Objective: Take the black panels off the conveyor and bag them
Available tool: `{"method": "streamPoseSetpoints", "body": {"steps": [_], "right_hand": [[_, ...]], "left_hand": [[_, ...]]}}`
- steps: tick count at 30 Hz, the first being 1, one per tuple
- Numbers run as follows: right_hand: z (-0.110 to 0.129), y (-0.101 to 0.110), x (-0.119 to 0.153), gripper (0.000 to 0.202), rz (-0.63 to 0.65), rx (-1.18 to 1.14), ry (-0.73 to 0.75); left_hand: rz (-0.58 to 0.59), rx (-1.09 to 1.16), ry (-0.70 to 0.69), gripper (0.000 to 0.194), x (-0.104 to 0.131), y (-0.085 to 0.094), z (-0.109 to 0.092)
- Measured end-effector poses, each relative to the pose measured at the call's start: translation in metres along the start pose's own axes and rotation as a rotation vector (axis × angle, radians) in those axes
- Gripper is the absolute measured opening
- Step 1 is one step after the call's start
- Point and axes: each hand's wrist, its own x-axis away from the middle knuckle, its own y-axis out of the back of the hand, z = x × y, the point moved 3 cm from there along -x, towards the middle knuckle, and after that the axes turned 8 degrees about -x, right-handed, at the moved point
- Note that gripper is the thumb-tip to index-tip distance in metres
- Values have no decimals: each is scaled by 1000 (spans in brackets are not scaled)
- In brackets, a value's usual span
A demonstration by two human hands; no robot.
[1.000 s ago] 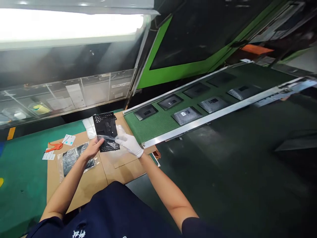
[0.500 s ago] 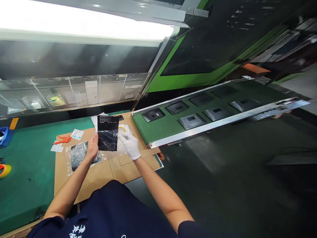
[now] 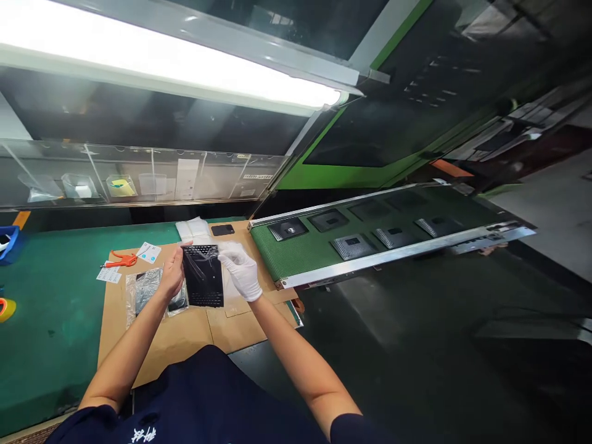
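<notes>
A black slotted panel (image 3: 204, 282) is held up over the cardboard sheet. My left hand (image 3: 172, 272), bare, grips its left edge. At its upper right, my right hand (image 3: 241, 271), in a white glove, pinches clear film that lies wrinkled over the top of the panel. Plastic-wrapped dark parts (image 3: 147, 288) lie on the cardboard beside my left hand. Beyond the panel are a small black plate (image 3: 222, 230) and a stack of white bags (image 3: 193, 230).
A green conveyor belt (image 3: 289, 258) carries several dark panels at the right. On the left are an orange air gun (image 3: 124, 259), labels (image 3: 109, 274), yellow tape (image 3: 6, 309) and a blue bin (image 3: 8, 245). Clear compartments (image 3: 139, 179) line the back under a bright lamp.
The panel sits lower in view, and the film has shifted from its middle to its top edge along with my right hand. The view has tilted, showing more of the white bags.
</notes>
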Motion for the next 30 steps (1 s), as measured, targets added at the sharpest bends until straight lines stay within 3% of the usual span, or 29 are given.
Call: {"method": "streamPoseSetpoints", "body": {"steps": [4,8,12,15,18,20,22,25,30], "right_hand": [[-6,-19,-2,17,16,-65,-79],[-38,-36,-2,33,19,-165,-337],[-72,-43,13,37,50,-161,-400],[-103,-42,45,42,179,-207,-556],[-142,-36,97,50,416,-225,-874],[-166,-32,130,44,482,-211,-1021],[-185,-32,152,36,493,-190,-1062],[-207,-40,159,31,460,-170,-1050],[-240,-69,126,24,364,-114,-978]], "left_hand": [[-40,77,42,54,5,13,3],[-99,139,27,48,9,27,11],[-216,88,114,37,16,49,39],[-349,6,160,32,27,71,71],[-497,-33,212,28,46,93,105],[-546,-54,282,26,60,107,124],[-552,-69,347,27,74,119,136],[-569,-75,413,31,88,138,139],[-638,-73,433,25,100,173,113]]}}
